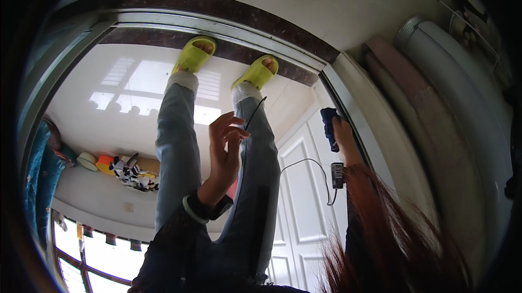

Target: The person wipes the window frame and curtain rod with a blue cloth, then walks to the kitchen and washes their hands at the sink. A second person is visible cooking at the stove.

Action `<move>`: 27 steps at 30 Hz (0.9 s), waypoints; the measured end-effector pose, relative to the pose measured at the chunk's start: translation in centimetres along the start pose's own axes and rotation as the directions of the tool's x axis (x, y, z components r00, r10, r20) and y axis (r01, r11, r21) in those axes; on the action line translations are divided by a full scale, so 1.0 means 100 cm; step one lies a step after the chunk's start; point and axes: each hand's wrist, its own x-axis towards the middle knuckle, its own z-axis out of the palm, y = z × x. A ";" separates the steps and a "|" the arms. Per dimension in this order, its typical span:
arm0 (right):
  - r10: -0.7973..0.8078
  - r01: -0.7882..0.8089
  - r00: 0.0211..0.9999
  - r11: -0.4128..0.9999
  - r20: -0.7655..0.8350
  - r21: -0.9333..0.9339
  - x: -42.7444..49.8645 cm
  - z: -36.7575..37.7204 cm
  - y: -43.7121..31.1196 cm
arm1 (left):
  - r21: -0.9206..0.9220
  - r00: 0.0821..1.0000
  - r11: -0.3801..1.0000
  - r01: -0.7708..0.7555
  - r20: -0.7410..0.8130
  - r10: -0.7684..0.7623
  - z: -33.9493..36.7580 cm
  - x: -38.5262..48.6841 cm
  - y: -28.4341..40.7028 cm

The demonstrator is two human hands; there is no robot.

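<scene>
My left hand is raised before my jeans. Its fingers are loosely curled and apart, and nothing plainly sits in its grasp. A thin black cable passes by the fingertips; whether they touch it cannot be made out. Dark blue cloth, bunched up, is in my right hand, beside the upright door frame. A small black device with a cable sits at my right wrist. Around my left wrist is a dark band.
Yellow-green slippers on my feet stand near a metal sliding-door track. White panelled doors are on the right, with rolled material beyond the frame. Several basins and cloths lie at left. Long reddish hair hangs over my right arm.
</scene>
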 end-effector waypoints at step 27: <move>-0.271 0.164 0.927 -0.324 -0.258 0.932 -0.441 0.118 -0.106 | 0.109 0.616 0.807 0.580 0.590 -0.523 -0.015 -0.178 0.175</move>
